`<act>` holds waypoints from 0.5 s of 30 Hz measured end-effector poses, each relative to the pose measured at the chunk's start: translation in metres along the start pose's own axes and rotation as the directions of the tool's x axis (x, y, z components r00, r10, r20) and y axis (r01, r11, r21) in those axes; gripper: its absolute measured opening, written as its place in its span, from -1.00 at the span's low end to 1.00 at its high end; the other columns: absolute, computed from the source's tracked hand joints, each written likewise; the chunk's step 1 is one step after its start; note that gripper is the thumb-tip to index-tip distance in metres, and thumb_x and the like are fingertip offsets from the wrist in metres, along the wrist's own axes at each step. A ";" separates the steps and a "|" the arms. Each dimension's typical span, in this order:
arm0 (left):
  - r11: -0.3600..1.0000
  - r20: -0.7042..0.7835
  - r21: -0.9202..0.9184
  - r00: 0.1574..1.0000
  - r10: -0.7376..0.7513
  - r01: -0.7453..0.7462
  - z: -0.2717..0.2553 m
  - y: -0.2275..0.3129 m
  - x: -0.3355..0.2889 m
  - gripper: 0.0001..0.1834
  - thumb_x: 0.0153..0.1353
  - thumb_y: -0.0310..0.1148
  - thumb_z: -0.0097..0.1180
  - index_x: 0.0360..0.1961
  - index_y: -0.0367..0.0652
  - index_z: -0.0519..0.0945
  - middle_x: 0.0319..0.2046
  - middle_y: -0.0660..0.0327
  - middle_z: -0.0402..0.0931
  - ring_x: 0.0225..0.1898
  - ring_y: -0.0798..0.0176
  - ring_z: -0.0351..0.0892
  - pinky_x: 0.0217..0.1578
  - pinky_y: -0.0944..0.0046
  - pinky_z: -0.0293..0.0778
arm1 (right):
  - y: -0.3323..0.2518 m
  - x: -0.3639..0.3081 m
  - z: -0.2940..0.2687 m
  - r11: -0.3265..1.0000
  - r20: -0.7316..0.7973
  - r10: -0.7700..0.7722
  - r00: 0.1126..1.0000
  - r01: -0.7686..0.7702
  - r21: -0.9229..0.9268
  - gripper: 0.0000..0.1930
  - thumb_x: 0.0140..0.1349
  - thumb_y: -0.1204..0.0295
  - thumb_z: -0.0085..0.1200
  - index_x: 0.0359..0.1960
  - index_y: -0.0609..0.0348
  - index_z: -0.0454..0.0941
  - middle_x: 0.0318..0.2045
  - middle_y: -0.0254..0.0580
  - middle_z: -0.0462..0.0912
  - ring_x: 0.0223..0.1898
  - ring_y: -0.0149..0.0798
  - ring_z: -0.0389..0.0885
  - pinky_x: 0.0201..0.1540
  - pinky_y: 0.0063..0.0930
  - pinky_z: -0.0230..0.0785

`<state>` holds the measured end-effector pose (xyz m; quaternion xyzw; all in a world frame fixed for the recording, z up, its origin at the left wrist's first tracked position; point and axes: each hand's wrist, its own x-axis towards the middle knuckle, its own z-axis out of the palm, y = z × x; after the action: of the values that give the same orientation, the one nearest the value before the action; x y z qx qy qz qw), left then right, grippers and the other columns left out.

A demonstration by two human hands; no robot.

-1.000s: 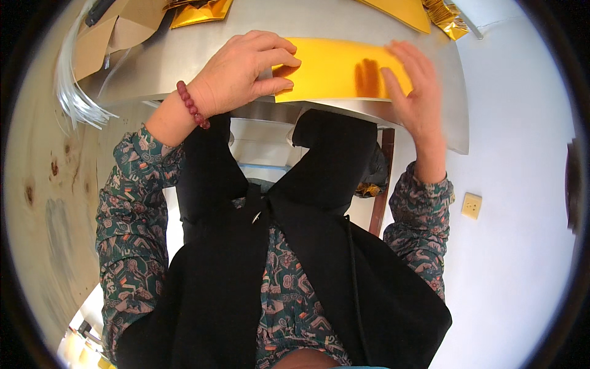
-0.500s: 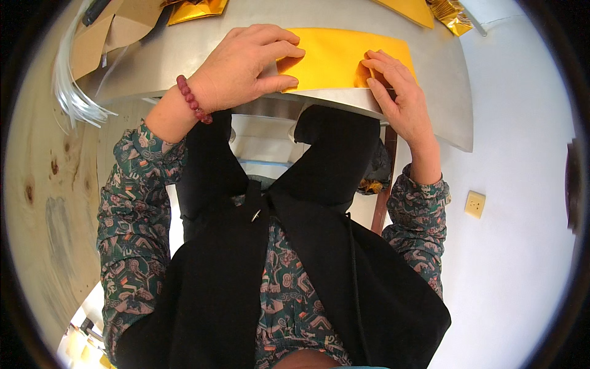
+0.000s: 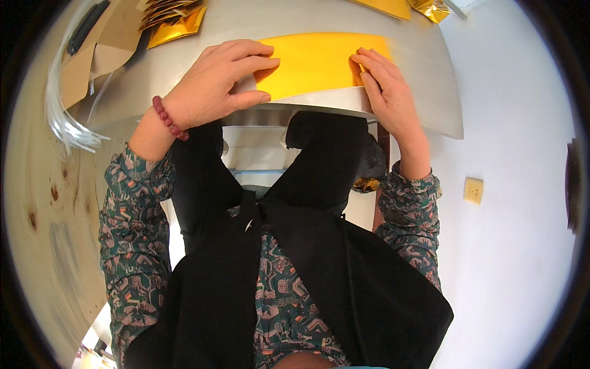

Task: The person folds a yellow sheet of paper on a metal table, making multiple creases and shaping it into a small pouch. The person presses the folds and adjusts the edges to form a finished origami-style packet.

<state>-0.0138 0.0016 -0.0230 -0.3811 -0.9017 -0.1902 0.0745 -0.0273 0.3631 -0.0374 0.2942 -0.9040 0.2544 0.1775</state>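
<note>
A shiny yellow foil sheet (image 3: 310,64) lies across the near edge of the grey metal table (image 3: 233,18). My left hand (image 3: 215,77) rests at its left end, fingers apart and thumb held away near the front edge. At the right end my right hand (image 3: 388,86) has bent fingers and thumb closed on the sheet. What the right fingertips touch is partly hidden. Dark red beads (image 3: 169,118) circle my left wrist.
Gold foil packets (image 3: 175,27) lie in a stack at the back left, beside an opened brown cardboard box (image 3: 101,49) and a bundle of clear plastic strips (image 3: 64,126). More yellow sheets (image 3: 387,6) and a gold foil bundle (image 3: 431,8) sit at the far right.
The whole view has shifted, so the table and sheet appear farther left. Both hands stay at the sheet's two ends. More of the stacked gold packets shows at the back left.
</note>
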 end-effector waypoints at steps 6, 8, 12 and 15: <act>0.998 -0.039 -0.057 0.999 -0.007 0.005 -0.004 0.009 0.009 -0.44 0.30 -0.12 0.40 0.26 -0.12 0.67 0.33 0.09 0.55 0.37 -0.04 0.49 0.36 0.00 0.37 | -0.046 0.000 0.003 0.992 0.061 -0.058 0.996 0.064 -0.105 -0.56 0.52 0.27 0.08 0.32 0.22 0.55 0.38 0.06 0.58 0.48 0.15 0.43 0.57 0.16 0.14; 0.997 -0.035 -0.073 0.999 -0.014 0.012 -0.004 0.013 0.013 -0.44 0.29 -0.12 0.40 0.26 -0.11 0.67 0.33 0.09 0.55 0.36 -0.04 0.49 0.35 0.00 0.38 | -0.074 -0.004 0.014 0.988 0.165 -0.142 0.976 0.151 -0.042 -0.44 0.54 0.10 0.08 0.39 0.26 0.49 0.43 0.07 0.52 0.54 0.10 0.37 0.61 0.12 0.09; 0.995 -0.027 -0.101 0.999 -0.018 0.015 -0.005 0.017 0.018 -0.39 0.25 -0.18 0.44 0.29 -0.16 0.64 0.36 0.03 0.52 0.37 -0.12 0.48 0.38 -0.04 0.38 | -0.086 -0.010 0.013 0.996 0.192 -0.084 0.978 0.088 -0.016 -0.38 0.46 0.11 0.22 0.41 0.24 0.49 0.47 0.04 0.49 0.56 0.08 0.34 0.61 0.05 0.11; 0.992 -0.009 -0.120 0.999 -0.033 0.032 -0.005 0.020 0.021 -0.39 0.25 -0.20 0.43 0.31 -0.15 0.63 0.37 0.06 0.51 0.40 -0.09 0.45 0.42 -0.02 0.32 | -0.071 -0.017 -0.003 0.993 0.152 0.006 0.988 0.012 -0.115 -0.34 0.48 0.02 0.17 0.41 0.28 0.48 0.46 0.05 0.50 0.56 0.07 0.33 0.62 0.06 0.07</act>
<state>-0.0142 0.0260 -0.0064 -0.3692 -0.8942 -0.2475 0.0533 0.0307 0.3226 -0.0181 0.3033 -0.9277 0.1782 0.1252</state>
